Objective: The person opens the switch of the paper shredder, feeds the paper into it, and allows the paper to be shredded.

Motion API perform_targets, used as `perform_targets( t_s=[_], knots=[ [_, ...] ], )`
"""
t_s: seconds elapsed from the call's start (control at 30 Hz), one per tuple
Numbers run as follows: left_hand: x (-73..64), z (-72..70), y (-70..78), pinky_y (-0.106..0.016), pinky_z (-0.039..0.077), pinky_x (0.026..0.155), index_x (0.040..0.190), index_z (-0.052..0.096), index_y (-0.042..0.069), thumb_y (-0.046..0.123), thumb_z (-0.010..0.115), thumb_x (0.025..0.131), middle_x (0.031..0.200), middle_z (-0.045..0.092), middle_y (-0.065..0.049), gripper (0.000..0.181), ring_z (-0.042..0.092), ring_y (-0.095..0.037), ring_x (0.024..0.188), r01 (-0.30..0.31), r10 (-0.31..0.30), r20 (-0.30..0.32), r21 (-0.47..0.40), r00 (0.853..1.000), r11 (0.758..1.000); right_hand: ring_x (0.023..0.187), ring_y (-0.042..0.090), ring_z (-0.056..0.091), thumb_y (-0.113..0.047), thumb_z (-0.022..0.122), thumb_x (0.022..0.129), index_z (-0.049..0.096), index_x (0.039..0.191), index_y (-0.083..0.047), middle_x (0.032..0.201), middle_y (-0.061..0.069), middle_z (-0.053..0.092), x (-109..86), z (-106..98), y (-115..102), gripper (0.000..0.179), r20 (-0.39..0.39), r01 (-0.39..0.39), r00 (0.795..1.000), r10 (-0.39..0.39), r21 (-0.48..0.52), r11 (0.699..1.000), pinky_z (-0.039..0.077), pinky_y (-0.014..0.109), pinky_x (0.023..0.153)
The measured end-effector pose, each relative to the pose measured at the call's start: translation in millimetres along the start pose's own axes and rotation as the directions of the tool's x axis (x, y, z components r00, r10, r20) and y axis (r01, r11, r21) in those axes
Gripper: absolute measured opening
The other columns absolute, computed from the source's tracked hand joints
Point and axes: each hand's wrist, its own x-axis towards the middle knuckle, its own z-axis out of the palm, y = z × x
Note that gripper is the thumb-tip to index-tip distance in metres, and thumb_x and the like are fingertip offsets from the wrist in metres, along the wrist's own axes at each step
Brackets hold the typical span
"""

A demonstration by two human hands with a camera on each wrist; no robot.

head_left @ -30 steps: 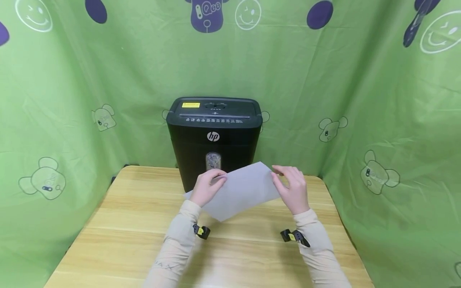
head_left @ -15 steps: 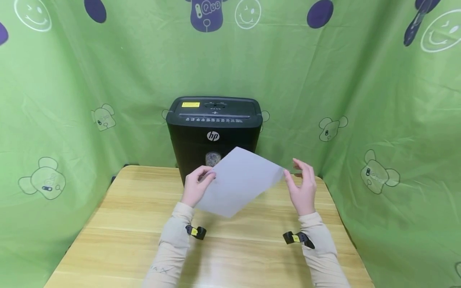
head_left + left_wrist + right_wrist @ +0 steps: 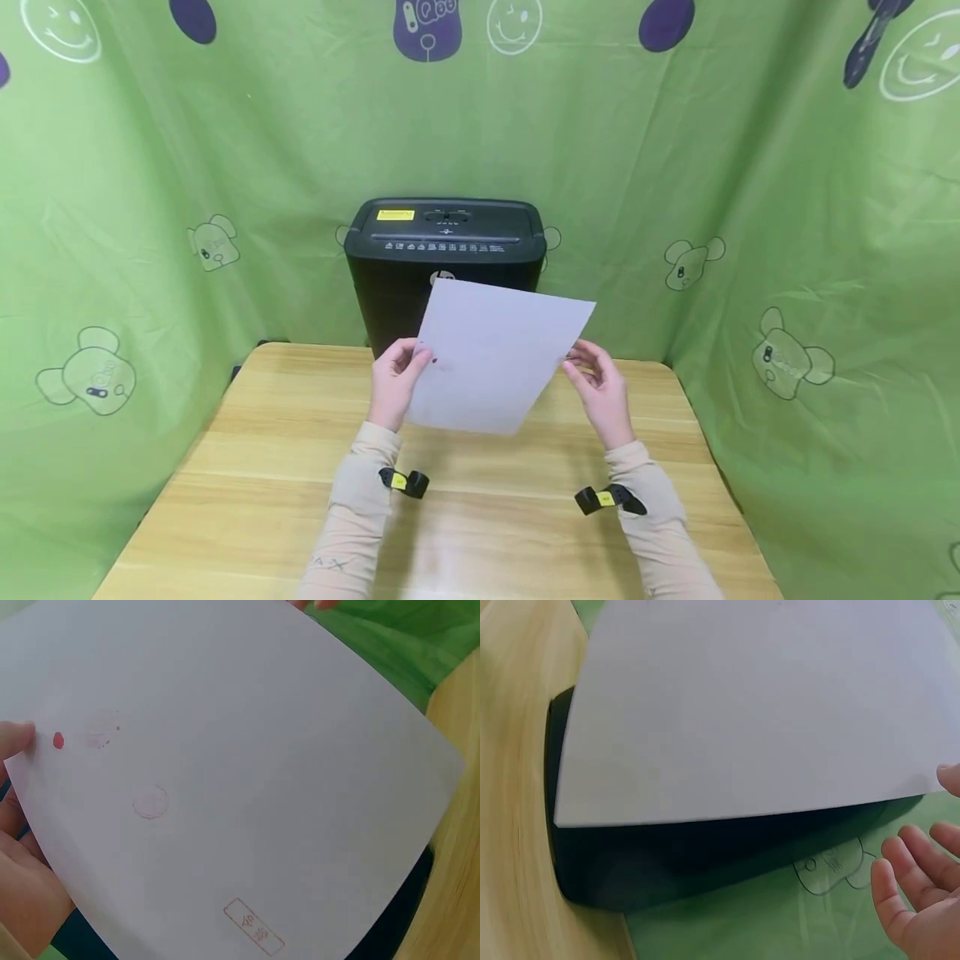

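Note:
A white sheet of paper point(image 3: 495, 358) is held up in front of the shredder, its face turned toward me. My left hand point(image 3: 393, 383) pinches its left edge, thumb on the front. In the left wrist view, red spots, a faint ring and a red boxed stamp point(image 3: 254, 927) mark the sheet. At the right edge is my right hand point(image 3: 600, 392); its thumb point(image 3: 949, 778) overlaps the paper's border in the right wrist view. The right fingers point(image 3: 915, 862) are spread and loosely bent below that border, showing outside the sheet.
A black HP paper shredder point(image 3: 390, 292) stands at the back of the wooden table point(image 3: 300, 467), its lower front partly hidden by the paper. Green printed curtains point(image 3: 285, 125) enclose the back and sides. Both wrists wear black cameras on straps.
The sheet has turned from lying slanted to nearly upright and risen over the shredder's logo. My left hand moved slightly left, still pinching; my right hand went outward, then came back to the right edge.

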Motion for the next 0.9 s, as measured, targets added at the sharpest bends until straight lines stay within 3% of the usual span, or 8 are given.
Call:
perform_targets(
  t_s=[0.07,0.23,0.47,0.7,0.9],
  knots=[
    [0.2,-0.1,0.2,-0.019,0.053,0.084,0.099,0.064,-0.004,0.010,0.068,0.091,0.085,0.068,0.012,0.016,0.066,-0.006,0.085,0.014,-0.015,-0.008,-0.018,1.000,1.000,0.095,0.000,0.060,0.000,0.064,0.091,0.052,0.127,0.011,0.103,-0.008,0.062,-0.4,3,-1,0.040,0.017,-0.004,1.000,0.004,-0.008,1.000,0.050,0.012,0.085],
    [0.5,0.0,0.4,-0.019,0.052,0.084,0.093,0.065,0.005,0.005,0.067,0.090,0.083,0.068,0.011,0.003,0.065,-0.006,0.083,0.029,-0.032,-0.041,-0.080,0.999,0.996,0.090,-0.003,0.060,0.002,0.065,0.089,0.054,0.123,0.013,0.098,-0.012,0.061,0.8,9,3,0.037,0.043,-0.014,0.999,0.014,-0.006,1.000,0.051,0.011,0.083],
    [1.7,-0.3,-2.8,-0.019,0.051,0.079,0.089,0.064,0.015,0.004,0.066,0.090,0.084,0.068,0.010,0.011,0.064,-0.006,0.082,0.061,-0.072,-0.060,-0.169,0.996,0.984,0.087,-0.002,0.061,-0.001,0.067,0.089,0.062,0.111,0.009,0.094,-0.009,0.062,7.6,13,23,0.025,0.024,-0.013,1.000,0.013,-0.023,1.000,0.051,0.010,0.082],
    [2.1,-1.2,-2.1,-0.020,0.052,0.078,0.095,0.066,0.010,0.009,0.066,0.091,0.088,0.068,0.008,0.003,0.063,-0.007,0.084,0.079,-0.087,-0.057,-0.133,0.995,0.988,0.080,-0.001,0.061,-0.006,0.070,0.088,0.065,0.096,0.008,0.088,0.006,0.066,9.4,18,24,0.017,-0.022,0.054,0.998,-0.055,-0.071,0.996,0.051,0.011,0.076],
    [4.5,-4.3,-2.8,-0.020,0.053,0.080,0.099,0.066,0.002,0.009,0.066,0.092,0.089,0.069,0.011,0.010,0.065,-0.007,0.087,0.071,-0.076,-0.054,-0.078,0.996,0.994,0.075,-0.002,0.059,-0.002,0.070,0.087,0.064,0.093,0.011,0.087,0.011,0.064,10.6,20,18,0.015,-0.031,0.050,0.998,-0.053,-0.083,0.995,0.049,0.009,0.072]
  ],
)
